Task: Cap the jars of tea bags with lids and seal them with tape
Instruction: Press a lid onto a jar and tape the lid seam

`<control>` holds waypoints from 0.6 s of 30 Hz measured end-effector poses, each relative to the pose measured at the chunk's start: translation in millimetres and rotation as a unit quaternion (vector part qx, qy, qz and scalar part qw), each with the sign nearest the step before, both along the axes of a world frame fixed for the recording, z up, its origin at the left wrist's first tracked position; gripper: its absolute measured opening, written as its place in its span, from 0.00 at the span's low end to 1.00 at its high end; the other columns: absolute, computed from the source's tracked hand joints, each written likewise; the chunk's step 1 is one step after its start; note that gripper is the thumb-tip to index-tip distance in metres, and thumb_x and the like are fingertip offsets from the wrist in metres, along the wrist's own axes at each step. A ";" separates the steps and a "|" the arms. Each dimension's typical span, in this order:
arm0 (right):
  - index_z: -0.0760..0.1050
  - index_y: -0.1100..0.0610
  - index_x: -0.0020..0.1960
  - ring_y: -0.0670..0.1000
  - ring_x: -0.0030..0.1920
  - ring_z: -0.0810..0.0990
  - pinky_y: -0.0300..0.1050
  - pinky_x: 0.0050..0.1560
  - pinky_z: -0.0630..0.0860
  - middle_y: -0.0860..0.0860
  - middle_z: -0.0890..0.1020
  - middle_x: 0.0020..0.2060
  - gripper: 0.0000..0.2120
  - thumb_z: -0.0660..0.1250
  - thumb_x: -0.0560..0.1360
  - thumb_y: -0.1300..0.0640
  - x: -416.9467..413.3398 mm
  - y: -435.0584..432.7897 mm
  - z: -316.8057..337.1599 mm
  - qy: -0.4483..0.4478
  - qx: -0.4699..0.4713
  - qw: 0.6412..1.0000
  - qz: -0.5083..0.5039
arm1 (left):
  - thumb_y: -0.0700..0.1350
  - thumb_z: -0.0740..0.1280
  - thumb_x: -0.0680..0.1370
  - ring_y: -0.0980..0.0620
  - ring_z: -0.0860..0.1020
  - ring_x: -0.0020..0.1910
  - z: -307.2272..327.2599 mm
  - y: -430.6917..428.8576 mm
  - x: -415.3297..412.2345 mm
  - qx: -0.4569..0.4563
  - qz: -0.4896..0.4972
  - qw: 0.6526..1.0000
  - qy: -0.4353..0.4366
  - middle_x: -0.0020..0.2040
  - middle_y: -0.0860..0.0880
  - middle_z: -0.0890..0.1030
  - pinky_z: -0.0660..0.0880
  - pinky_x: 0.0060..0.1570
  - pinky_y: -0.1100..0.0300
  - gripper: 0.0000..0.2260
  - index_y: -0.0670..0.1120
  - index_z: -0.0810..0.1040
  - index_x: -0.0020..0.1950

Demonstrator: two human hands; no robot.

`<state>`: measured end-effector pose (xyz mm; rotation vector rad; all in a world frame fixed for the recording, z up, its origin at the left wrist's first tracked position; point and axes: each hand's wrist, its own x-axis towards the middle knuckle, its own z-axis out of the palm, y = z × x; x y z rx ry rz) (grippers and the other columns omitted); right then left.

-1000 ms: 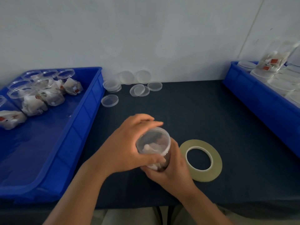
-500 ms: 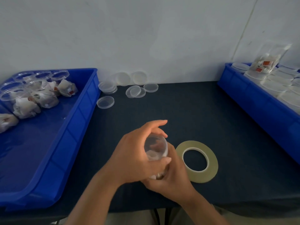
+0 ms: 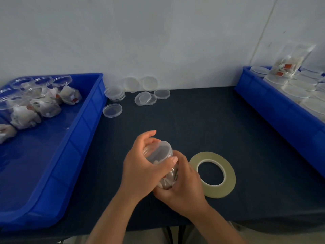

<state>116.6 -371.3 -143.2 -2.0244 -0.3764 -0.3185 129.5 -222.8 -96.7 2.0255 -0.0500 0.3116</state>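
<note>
**Two hands on one jar, near edge of the table**

Both of your hands are closed around the same clear jar of tea bags, low over the dark table toward its near edge. Your hands hide whether its base rests on the surface. Your left hand wraps the upper end, with the fingers curled over the far side and the thumb laid across the near side just below the lid. That lid sits on the jar's mouth. Your right hand grips the lower body from the right and from underneath. The jar is tilted, with its capped end leaning up and toward the far left.

Just right of your right hand, the tape roll lies flat on the table. I cannot tell whether your hand touches it.

On the far part of the table, several loose lids lie close to the wall. Some are stacked and two are propped against it. The blue left bin holds open jars of tea bags at its far end. The blue right bin holds capped jars packed close together, with a tipped jar lying on top of them.
</note>
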 end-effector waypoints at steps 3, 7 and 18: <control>0.68 0.39 0.71 0.41 0.56 0.83 0.37 0.50 0.81 0.34 0.80 0.59 0.37 0.81 0.67 0.37 0.0 0.7 1.1 -0.003 -0.007 1.000 -0.003 | 0.65 0.78 0.65 0.67 0.77 0.65 -1.1 4.8 0.5 -0.008 -0.015 1.000 -0.007 0.64 0.68 0.78 0.78 0.51 0.67 0.36 0.70 0.70 0.71; 0.70 0.46 0.73 0.44 0.61 0.82 0.43 0.55 0.82 0.36 0.80 0.63 0.40 0.83 0.68 0.40 -0.5 3.4 -1.7 -0.015 0.023 1.000 -0.012 | 0.67 0.79 0.64 0.64 0.76 0.68 0.8 7.5 -0.5 -0.033 -0.040 0.999 -0.005 0.66 0.67 0.77 0.77 0.55 0.66 0.41 0.69 0.67 0.74; 0.69 0.51 0.74 0.41 0.62 0.81 0.36 0.57 0.79 0.36 0.79 0.64 0.43 0.85 0.66 0.40 -6.9 4.0 1.6 -0.059 0.025 0.997 -0.037 | 0.63 0.81 0.61 0.65 0.77 0.67 -4.9 -13.8 -18.4 -0.101 0.016 0.994 -0.043 0.66 0.66 0.79 0.76 0.56 0.74 0.45 0.68 0.67 0.76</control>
